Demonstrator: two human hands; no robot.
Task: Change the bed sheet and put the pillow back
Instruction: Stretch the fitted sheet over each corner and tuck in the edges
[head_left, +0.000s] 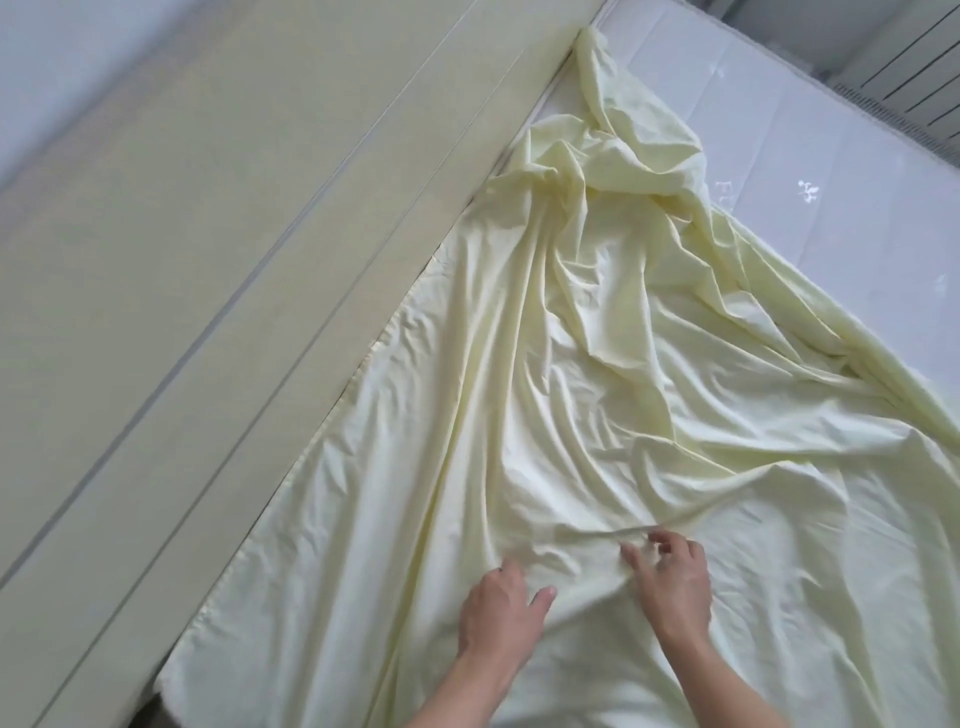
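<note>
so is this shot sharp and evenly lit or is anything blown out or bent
Head view: soft, even daylight with only gentle shadows in the folds of the sheet; the bare mattress looks washed out at upper right; the headboard lines bow from the wide lens; the right hand has slightly smeared fingers, the left hand is sharper.

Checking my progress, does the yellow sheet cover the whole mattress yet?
No, the yellow sheet lies bunched, leaving the white mattress bare.

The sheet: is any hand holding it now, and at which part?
Both hands grip the pale yellow sheet in its wrinkled middle: the left hand bunches a fold, and the right hand pinches a crease.
</note>
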